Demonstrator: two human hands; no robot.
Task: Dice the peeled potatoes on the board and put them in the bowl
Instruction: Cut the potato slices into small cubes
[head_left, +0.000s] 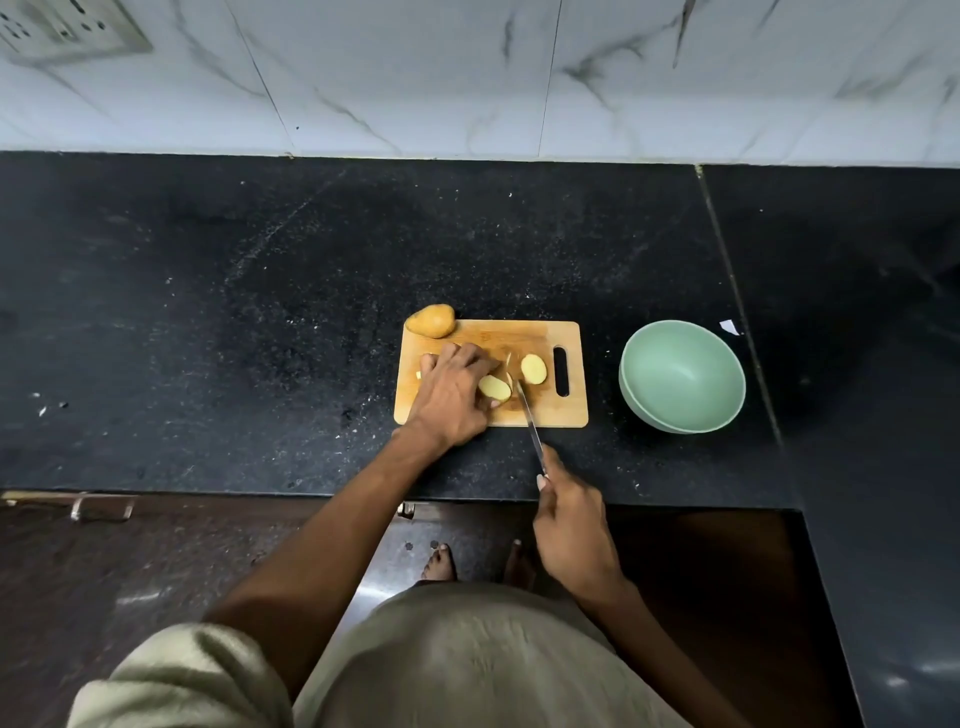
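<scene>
**Potato slicing on board, bowl empty**

Wooden cutting board (545, 410) lies on the black stone table (260, 312), handle slot at its right end. Left hand (451, 400) is pressed down on the board, fingers curled over a potato piece (494, 387) whose pale cut face shows at the fingertips. Right hand (571, 530) is closed around a knife (529, 413) handle, below the board's near edge; blade runs up onto the board, tip just right of the held piece, touching or nearly touching it — hard to tell. A cut slice (533, 369) lies flat on the board just beside the handle slot, apart from the held piece. One thin slice seems to stand on edge between them, blurry. A whole potato (431, 320) sits at the board's far-left corner, overhanging the edge; skin looks brownish, so peeled or not is unclear. A small pale scrap shows left of the left hand.

Green bowl (683, 376) stands on the table right of the board, not touching it. White scrap (729, 327) lies near the bowl's far side. No readable writing or brand anywhere. Marble-pattern wall tiles (467, 78) behind.
</scene>
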